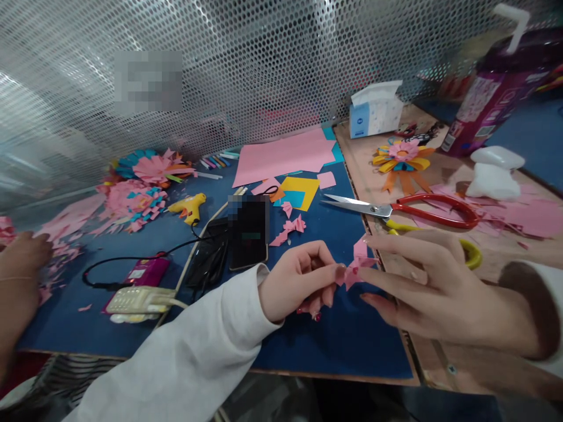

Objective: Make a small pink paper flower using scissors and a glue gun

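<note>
Between my two hands is a small folded piece of pink paper (359,253). My left hand (303,278) pinches its lower left end between thumb and fingers. The fingers of my right hand (431,290) are stretched out and apart, their tips touching the paper's right side; the thumb stands off below it. Small pink folded paper pieces (290,228) lie just beyond my left hand. Under that hand a pink thing with dark red beads is partly hidden. Scissors (413,209) with red handles lie behind my right hand, over a yellow-handled tool (473,254).
A phone (248,234), a yellow glue gun (190,207), a power strip (139,300) and cables lie left. Pink sheets (281,155) and paper flowers (403,158) lie behind. A tissue box (376,114) and purple cup (488,105) stand right. Another person's hand (21,264) is far left.
</note>
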`<state>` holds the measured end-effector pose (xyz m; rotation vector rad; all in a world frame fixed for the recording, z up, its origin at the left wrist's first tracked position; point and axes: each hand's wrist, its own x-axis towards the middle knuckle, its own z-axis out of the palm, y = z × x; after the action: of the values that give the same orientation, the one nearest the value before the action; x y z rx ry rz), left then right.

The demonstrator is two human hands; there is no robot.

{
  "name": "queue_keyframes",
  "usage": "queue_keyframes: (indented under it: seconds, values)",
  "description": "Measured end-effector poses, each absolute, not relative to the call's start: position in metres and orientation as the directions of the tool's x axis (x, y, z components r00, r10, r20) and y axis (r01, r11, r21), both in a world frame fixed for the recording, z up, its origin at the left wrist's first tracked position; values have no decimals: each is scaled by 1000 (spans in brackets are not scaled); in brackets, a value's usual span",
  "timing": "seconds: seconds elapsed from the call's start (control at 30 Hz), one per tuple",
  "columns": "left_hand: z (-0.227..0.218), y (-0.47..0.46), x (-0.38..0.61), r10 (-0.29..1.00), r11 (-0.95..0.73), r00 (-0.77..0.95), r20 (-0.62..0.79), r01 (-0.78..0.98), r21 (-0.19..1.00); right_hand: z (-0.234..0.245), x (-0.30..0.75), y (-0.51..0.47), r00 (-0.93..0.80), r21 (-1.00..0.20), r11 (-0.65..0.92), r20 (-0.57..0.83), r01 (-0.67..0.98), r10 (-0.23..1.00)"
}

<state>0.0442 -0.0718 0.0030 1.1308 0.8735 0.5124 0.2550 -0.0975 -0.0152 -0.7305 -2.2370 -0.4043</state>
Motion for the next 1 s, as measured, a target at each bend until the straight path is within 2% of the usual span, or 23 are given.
queue_keyframes:
  seconds: [0.13, 0.33, 0.47, 0.8, 1.0]
  values:
    - [3, -73, 45, 747, 377, 569, -343, 63, 924, -15, 252, -99, -550, 29, 797, 738, 603, 390]
    - [5, -74, 47, 743, 372, 568, -356, 93, 924, -14, 246, -101, -427, -200, 803, 762, 561, 487]
    - [6, -75, 48, 739, 368, 561, -373, 128, 921, -10, 247, -104, -468, -179, 823, 749, 539, 469]
    - [3, -75, 48, 737, 374, 586, -337, 62, 925, -22, 249, -104, -418, -234, 790, 744, 567, 520]
    - [3, -75, 47, 737, 376, 582, -343, 68, 924, -13, 251, -103, -529, -133, 838, 721, 529, 448]
